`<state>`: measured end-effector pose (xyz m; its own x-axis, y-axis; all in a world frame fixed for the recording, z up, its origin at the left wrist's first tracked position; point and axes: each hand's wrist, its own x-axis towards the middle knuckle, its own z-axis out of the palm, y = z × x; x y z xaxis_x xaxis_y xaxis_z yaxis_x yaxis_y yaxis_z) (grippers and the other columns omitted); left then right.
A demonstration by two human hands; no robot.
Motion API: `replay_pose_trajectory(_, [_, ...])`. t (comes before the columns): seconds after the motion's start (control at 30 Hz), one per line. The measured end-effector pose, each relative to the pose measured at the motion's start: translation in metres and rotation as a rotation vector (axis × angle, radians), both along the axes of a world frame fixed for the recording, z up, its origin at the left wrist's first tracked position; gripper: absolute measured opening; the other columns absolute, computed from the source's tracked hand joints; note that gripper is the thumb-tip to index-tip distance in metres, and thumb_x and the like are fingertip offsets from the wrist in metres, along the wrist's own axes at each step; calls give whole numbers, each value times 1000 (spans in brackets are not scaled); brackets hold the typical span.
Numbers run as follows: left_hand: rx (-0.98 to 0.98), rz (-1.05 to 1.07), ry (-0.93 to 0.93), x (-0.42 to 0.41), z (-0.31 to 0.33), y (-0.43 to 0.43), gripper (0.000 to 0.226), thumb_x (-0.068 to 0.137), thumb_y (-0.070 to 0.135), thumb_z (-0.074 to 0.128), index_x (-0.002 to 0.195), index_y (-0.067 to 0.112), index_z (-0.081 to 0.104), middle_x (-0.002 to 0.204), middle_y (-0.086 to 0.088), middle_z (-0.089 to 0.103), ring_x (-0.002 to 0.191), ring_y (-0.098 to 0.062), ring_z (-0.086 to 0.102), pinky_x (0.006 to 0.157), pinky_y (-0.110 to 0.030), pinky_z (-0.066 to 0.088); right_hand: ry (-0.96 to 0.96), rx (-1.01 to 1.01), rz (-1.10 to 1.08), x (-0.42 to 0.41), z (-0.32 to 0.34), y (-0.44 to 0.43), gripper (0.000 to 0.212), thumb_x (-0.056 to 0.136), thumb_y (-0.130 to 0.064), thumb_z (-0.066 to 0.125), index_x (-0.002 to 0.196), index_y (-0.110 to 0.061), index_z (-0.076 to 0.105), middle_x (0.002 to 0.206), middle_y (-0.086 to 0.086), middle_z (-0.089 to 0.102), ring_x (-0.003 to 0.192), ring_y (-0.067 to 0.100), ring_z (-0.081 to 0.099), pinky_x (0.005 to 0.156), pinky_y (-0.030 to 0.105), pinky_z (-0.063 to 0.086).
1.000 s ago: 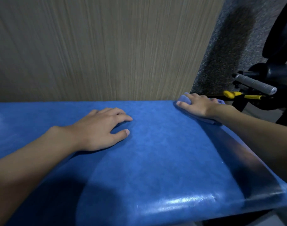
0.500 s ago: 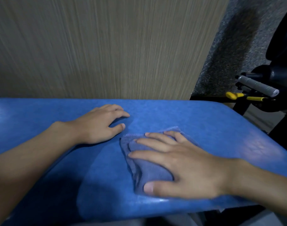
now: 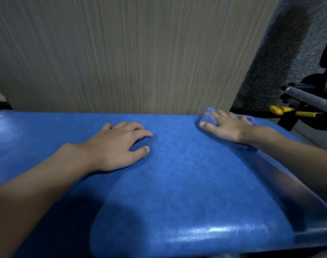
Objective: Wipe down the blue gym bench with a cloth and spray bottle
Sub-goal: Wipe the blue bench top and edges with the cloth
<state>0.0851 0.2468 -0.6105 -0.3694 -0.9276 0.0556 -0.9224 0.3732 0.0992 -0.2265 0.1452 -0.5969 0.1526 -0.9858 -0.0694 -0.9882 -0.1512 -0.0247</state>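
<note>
Bracing was done by empty, flat left hand [image 3: 120,144]; cloth [image 3: 208,118] was pressed to bench [image 3: 177,183] by straight-fingered right hand [image 3: 226,127] (upper right).

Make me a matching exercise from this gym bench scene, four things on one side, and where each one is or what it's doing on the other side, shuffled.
Things:
1. left hand
2. right hand
3. cloth
4. yellow handle

Places or states:
A. bunched near the far edge of the bench, under fingers
B. resting flat on bare bench, near the middle
C. off the bench, to the right
D. pressing down on the cloth

Pairs: 1-B, 2-D, 3-A, 4-C
</note>
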Motion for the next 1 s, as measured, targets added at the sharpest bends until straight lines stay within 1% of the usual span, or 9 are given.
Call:
replay_pose_trajectory(0.1, [-6, -7, 14, 2, 0, -1, 77, 73, 77, 12, 141, 48, 36, 143, 26, 34, 136, 0, 27, 105, -35, 24, 13, 10, 229, 26, 4, 63, 88, 73, -82, 9, 150, -39, 14, 160, -7, 18, 147, 16, 13, 115, 53, 13])
replay_pose_trajectory(0.17, [-8, -7, 21, 4, 0, -1, 79, 73, 75, 12, 141, 46, 38, 144, 24, 35, 136, -1, 29, 106, -36, 26, 13, 10, 427, 43, 7, 111, 86, 70, -81, 5, 148, -46, 9, 161, -9, 11, 148, 13, 5, 118, 51, 6])
replay_pose_trajectory(0.27, [-12, -3, 60, 8, 1, -1, 82, 72, 68, 12, 142, 39, 43, 146, 16, 37, 137, -8, 34, 110, -41, 30, -4, 65, 669, 63, 11, 174, 73, 76, -78, 14, 144, -51, 3, 161, -15, -1, 148, 10, -9, 118, 48, -6])
replay_pose_trajectory(0.33, [-17, 1, 94, 13, 3, 0, 82, 72, 66, 13, 141, 36, 46, 145, 13, 39, 137, -11, 35, 112, -42, 29, -6, 95, 755, 68, 12, 193, 71, 79, -76, 21, 143, -53, 3, 161, -17, -6, 147, 10, -16, 117, 45, -12])
replay_pose_trajectory(0.4, [-19, 29, 68, 17, 4, 2, 83, 71, 68, 12, 141, 38, 46, 145, 16, 40, 138, -9, 33, 112, -41, 28, 4, 86, 779, 68, 13, 192, 71, 81, -76, 24, 144, -52, 5, 161, -17, -4, 147, 9, -14, 117, 43, -11])
replay_pose_trajectory(0.5, [-7, 57, 27, 21, 4, 5, 83, 70, 72, 11, 140, 43, 44, 144, 19, 40, 137, -7, 33, 109, -44, 30, 1, 36, 704, 63, 12, 159, 72, 79, -78, 17, 145, -51, 8, 160, -21, 2, 147, 7, -3, 118, 44, -2])
replay_pose_trajectory(0.67, [1, 54, -10, 24, 1, 4, 80, 72, 77, 11, 142, 47, 37, 145, 23, 35, 138, -4, 30, 107, -36, 27, -62, -6, 375, 31, 3, 65, 76, 75, -83, 11, 145, -52, 16, 159, -22, 17, 146, 6, 12, 116, 47, 10])
replay_pose_trajectory(0.83, [16, 54, 0, 27, 0, 9, 82, 72, 79, 10, 145, 48, 33, 153, 21, 29, 143, -4, 25, 115, -36, 24, -39, 26, 4, -6, 6, -12, 80, 80, -83, 17, 150, -43, 17, 160, -11, 20, 146, 22, 19, 112, 56, 16])
replay_pose_trajectory(1.0, [34, 48, 23, 28, 1, 13, 82, 72, 79, 13, 144, 47, 36, 150, 22, 31, 141, -3, 27, 113, -35, 24, -5, 27, -10, 10, 1, -2, 78, 86, -77, 19, 152, -36, 13, 161, -6, 16, 146, 27, 17, 111, 58, 14])
